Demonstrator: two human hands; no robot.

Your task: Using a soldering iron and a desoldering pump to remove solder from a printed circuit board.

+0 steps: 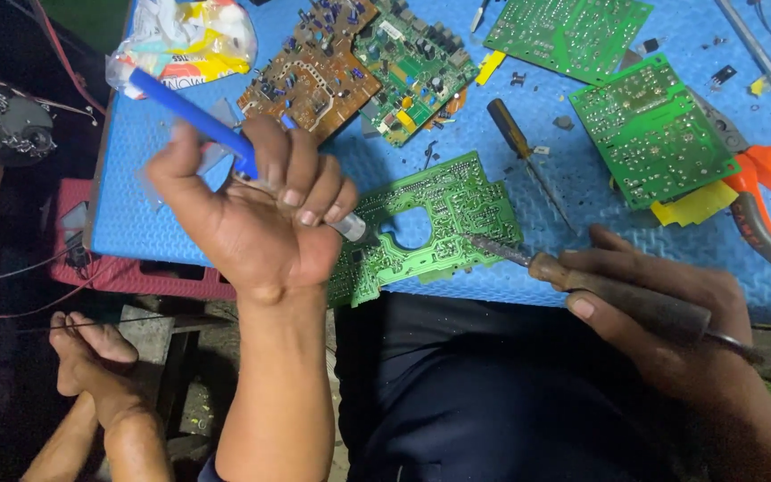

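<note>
honestly, the risk sits right where the two tools meet on that board. the left hand (261, 210) is closed tight round a blue desoldering pump (194, 120), palm turned up, its metal nozzle pointing down onto the green circuit board (443, 223) just beyond the fingertips. the right hand (662, 308) is wrapped round the dark handle of a soldering iron (582, 286), whose tip rests on the same board's edge, just across from the pump's nozzle. the board hangs partly over the near edge of the blue table (493, 290), above the person's lap, with nothing pinning it; i'd judge a firm press from either tool could tip or slide it. the hot tip is also close to the left fingers, so a slip could burn them. a bare foot (91, 361) lies below the left hand, where any dropped solder might land.
</note>
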